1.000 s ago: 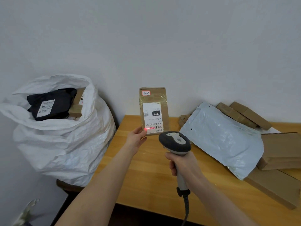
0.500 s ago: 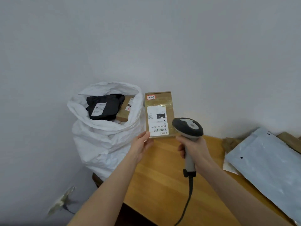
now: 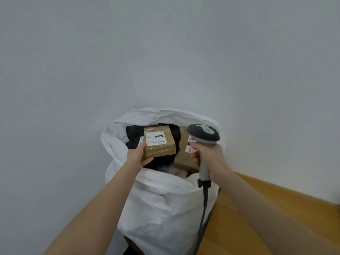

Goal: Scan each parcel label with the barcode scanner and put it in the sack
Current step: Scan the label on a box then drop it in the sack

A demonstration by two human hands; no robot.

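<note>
Plain wall [image 3: 165, 52]; sack [image 3: 165, 208] at desk [image 3: 257, 208] left edge. Parcel [image 3: 159, 144] moved from scan posn to over sack mouth, your L hand [image 3: 138, 157] fingers gripping it; R hand [image 3: 209, 155] grips scanner [image 3: 203, 134]. Scan likely done: release.

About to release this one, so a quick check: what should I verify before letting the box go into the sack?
1. The box is over the open mouth of the sack: ok.
2. The left hand grips the box at its near corner: ok.
3. Room on the black parcel and the other brown box inside: ok.
4. Label scan registered: cannot tell.
5. The right hand holds the scanner beside the box, off its drop path: ok.
</note>
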